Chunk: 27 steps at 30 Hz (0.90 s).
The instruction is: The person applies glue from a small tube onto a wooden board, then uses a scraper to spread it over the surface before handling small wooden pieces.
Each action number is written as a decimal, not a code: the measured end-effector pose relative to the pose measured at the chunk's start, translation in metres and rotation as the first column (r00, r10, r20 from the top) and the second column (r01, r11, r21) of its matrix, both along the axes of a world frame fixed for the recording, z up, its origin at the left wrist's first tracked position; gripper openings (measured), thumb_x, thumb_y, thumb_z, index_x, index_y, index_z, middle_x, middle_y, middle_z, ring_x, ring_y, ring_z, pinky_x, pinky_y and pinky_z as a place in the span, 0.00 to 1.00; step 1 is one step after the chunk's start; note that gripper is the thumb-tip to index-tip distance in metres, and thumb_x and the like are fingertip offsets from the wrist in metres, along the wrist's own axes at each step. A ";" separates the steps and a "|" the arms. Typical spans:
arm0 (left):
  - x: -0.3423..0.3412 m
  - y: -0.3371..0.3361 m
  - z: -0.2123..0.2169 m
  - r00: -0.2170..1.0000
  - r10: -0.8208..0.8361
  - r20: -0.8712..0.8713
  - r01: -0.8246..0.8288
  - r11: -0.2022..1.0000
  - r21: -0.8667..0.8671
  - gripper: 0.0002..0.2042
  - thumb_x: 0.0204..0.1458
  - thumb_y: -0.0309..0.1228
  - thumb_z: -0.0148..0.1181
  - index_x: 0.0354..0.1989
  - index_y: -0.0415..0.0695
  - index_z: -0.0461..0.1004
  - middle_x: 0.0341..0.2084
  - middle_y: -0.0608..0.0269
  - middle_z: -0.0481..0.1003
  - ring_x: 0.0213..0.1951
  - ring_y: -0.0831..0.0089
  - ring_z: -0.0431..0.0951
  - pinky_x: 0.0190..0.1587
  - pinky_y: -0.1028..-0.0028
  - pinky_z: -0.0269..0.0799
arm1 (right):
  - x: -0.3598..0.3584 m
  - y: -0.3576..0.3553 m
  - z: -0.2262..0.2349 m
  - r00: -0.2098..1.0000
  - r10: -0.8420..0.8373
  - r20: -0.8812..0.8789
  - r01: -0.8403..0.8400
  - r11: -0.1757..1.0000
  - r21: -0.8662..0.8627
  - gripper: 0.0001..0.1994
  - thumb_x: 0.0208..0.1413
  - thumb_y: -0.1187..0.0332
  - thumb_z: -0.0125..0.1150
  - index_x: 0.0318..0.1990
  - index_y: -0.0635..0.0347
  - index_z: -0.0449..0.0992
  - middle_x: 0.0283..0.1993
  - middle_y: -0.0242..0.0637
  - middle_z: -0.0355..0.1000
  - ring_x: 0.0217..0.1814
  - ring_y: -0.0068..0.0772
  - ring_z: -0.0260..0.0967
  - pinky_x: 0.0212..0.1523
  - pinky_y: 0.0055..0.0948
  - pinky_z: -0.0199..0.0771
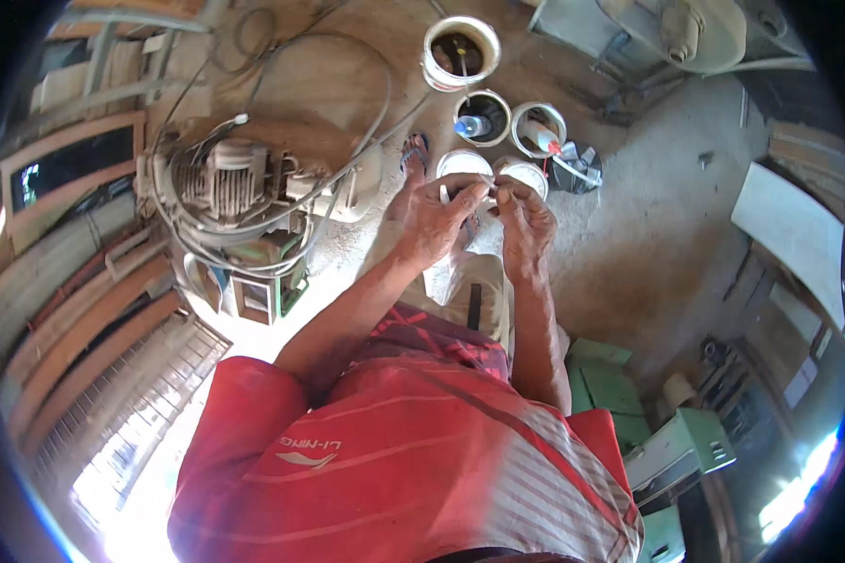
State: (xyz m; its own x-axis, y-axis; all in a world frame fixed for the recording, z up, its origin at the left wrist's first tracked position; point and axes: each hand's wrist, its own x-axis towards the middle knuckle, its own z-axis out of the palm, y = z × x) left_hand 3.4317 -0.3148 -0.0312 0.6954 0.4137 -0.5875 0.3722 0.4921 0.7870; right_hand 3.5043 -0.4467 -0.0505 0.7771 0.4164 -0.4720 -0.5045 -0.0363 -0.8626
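Observation:
My left hand [434, 222] and my right hand [526, 228] are raised in front of me, fingertips almost meeting. Both are closed in a pinch, thumb against fingers. Something small and pale shows between the fingertips, too small to name. Beneath my hands stand a white round container [463, 163] and a second white container [526, 174], both partly hidden by my fingers. Just beyond them, a dark-filled bucket [483, 131] holds a clear bottle with a blue cap [472, 125]. Next to it, another bucket [556, 114] holds a bottle with a red cap [544, 140].
Farther off stands a large white bucket [433, 70] with brown contents. A dusty motor [237, 178] with looped hoses [385, 94] sits on the left. Framed panels [66, 169] lean at the far left. Green metal cabinets [610, 394] and a white board [789, 235] are on the right.

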 end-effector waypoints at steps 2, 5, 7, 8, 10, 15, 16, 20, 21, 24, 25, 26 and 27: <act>-0.020 -0.011 0.030 0.997 0.074 0.011 -0.075 0.997 0.012 0.11 0.62 0.37 0.67 0.46 0.43 0.83 0.23 0.76 0.72 0.23 0.89 0.65 0.23 0.84 0.57 | -0.014 -0.008 0.024 0.994 0.091 0.059 -0.093 0.995 0.038 0.13 0.66 0.65 0.65 0.50 0.64 0.81 0.42 0.30 0.78 0.37 0.18 0.72 0.37 0.20 0.75; -0.066 -0.017 0.050 0.984 0.159 0.078 -0.155 0.986 -0.056 0.12 0.63 0.36 0.66 0.45 0.38 0.81 0.30 0.69 0.79 0.28 0.86 0.73 0.30 0.80 0.69 | -0.041 -0.008 0.057 0.952 0.259 0.160 -0.270 0.961 0.053 0.13 0.66 0.64 0.66 0.49 0.66 0.80 0.43 0.33 0.78 0.39 0.18 0.73 0.37 0.21 0.75; -0.097 -0.026 0.046 0.955 0.231 0.186 -0.235 0.972 -0.001 0.10 0.64 0.33 0.64 0.47 0.40 0.80 0.31 0.68 0.79 0.29 0.83 0.75 0.31 0.79 0.72 | -0.055 -0.006 0.073 0.886 0.388 0.254 -0.402 0.916 0.002 0.13 0.68 0.67 0.61 0.52 0.67 0.78 0.48 0.37 0.77 0.44 0.22 0.74 0.43 0.24 0.77; -0.111 -0.024 0.066 0.958 0.231 0.168 -0.235 0.972 0.003 0.09 0.65 0.32 0.63 0.47 0.41 0.80 0.31 0.67 0.79 0.29 0.82 0.75 0.31 0.78 0.73 | -0.059 -0.005 0.073 0.827 0.446 0.343 -0.463 0.886 -0.036 0.13 0.68 0.67 0.60 0.53 0.67 0.78 0.50 0.38 0.77 0.47 0.24 0.75 0.46 0.25 0.77; -0.149 -0.018 0.097 0.980 0.151 0.133 -0.171 0.973 0.155 0.09 0.65 0.31 0.61 0.48 0.41 0.79 0.31 0.64 0.80 0.32 0.78 0.78 0.34 0.73 0.77 | -0.080 0.006 0.087 0.754 0.540 0.374 -0.562 0.825 -0.059 0.14 0.69 0.69 0.57 0.56 0.68 0.76 0.52 0.39 0.77 0.49 0.27 0.74 0.50 0.27 0.76; -0.261 -0.028 0.109 0.985 0.011 0.173 -0.107 0.823 0.558 0.11 0.62 0.32 0.60 0.47 0.39 0.79 0.34 0.53 0.82 0.35 0.66 0.83 0.39 0.65 0.79 | -0.152 0.015 0.125 0.564 0.743 0.359 -0.762 0.636 -0.120 0.11 0.66 0.70 0.61 0.50 0.68 0.78 0.41 0.37 0.77 0.42 0.27 0.73 0.47 0.28 0.74; -0.290 -0.034 0.115 0.992 0.026 0.123 -0.092 0.817 0.569 0.10 0.62 0.32 0.61 0.46 0.39 0.80 0.35 0.53 0.82 0.36 0.65 0.83 0.40 0.64 0.78 | -0.166 0.014 0.120 0.482 0.797 0.364 -0.834 0.544 -0.088 0.10 0.66 0.71 0.61 0.49 0.68 0.78 0.43 0.35 0.76 0.43 0.26 0.72 0.48 0.27 0.73; -0.397 -0.077 0.115 0.958 0.208 0.199 -0.286 0.752 0.594 0.10 0.63 0.32 0.60 0.45 0.39 0.79 0.34 0.54 0.82 0.34 0.67 0.82 0.39 0.65 0.77 | -0.251 0.027 0.139 0.174 0.899 0.402 -0.949 0.261 -0.175 0.05 0.63 0.75 0.63 0.44 0.65 0.78 0.41 0.31 0.76 0.44 0.23 0.71 0.48 0.25 0.72; -0.420 -0.086 0.119 0.950 0.252 0.183 -0.311 0.740 0.597 0.09 0.64 0.32 0.59 0.45 0.39 0.79 0.34 0.55 0.82 0.33 0.68 0.81 0.38 0.65 0.77 | -0.274 0.030 0.137 0.152 0.900 0.408 -0.965 0.224 -0.135 0.05 0.63 0.76 0.63 0.44 0.65 0.78 0.40 0.31 0.76 0.44 0.23 0.72 0.48 0.26 0.73; -0.491 -0.104 0.136 0.897 0.332 0.291 -0.433 0.792 0.431 0.11 0.68 0.34 0.55 0.45 0.38 0.78 0.33 0.59 0.81 0.31 0.72 0.80 0.36 0.68 0.77 | -0.335 0.038 0.153 -0.124 0.828 0.547 -0.955 0.051 -0.293 0.06 0.60 0.76 0.64 0.45 0.64 0.79 0.38 0.35 0.77 0.40 0.25 0.74 0.44 0.28 0.77; -0.516 -0.119 0.141 0.867 0.401 0.297 -0.491 0.793 0.360 0.13 0.69 0.35 0.53 0.45 0.37 0.78 0.33 0.60 0.81 0.31 0.73 0.80 0.36 0.69 0.77 | -0.361 0.040 0.162 -0.209 0.779 0.591 -0.951 -0.021 -0.309 0.07 0.60 0.76 0.65 0.45 0.64 0.79 0.38 0.37 0.77 0.38 0.26 0.75 0.42 0.28 0.78; -0.540 -0.131 0.145 0.849 0.441 0.292 -0.525 0.768 0.368 0.14 0.69 0.36 0.53 0.46 0.37 0.78 0.33 0.60 0.81 0.31 0.73 0.79 0.36 0.69 0.77 | -0.388 0.043 0.166 -0.251 0.712 0.655 -0.954 -0.070 -0.290 0.07 0.59 0.76 0.66 0.44 0.64 0.79 0.37 0.38 0.77 0.37 0.27 0.76 0.41 0.29 0.79; -0.559 -0.136 0.148 0.826 0.482 0.292 -0.562 0.739 0.370 0.15 0.69 0.37 0.53 0.46 0.36 0.77 0.33 0.61 0.81 0.31 0.73 0.79 0.35 0.70 0.77 | -0.408 0.052 0.168 -0.291 0.638 0.713 -0.952 -0.122 -0.279 0.07 0.59 0.76 0.66 0.43 0.64 0.79 0.36 0.39 0.78 0.36 0.28 0.77 0.40 0.29 0.79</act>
State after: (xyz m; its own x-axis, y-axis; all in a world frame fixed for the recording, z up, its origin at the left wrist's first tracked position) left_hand 2.8727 -0.4507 0.1164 0.3638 0.9173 -0.1617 0.0011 0.1732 0.9849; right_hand 3.0958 -0.3947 0.1174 -0.5791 0.8041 0.1343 0.2603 0.3384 -0.9043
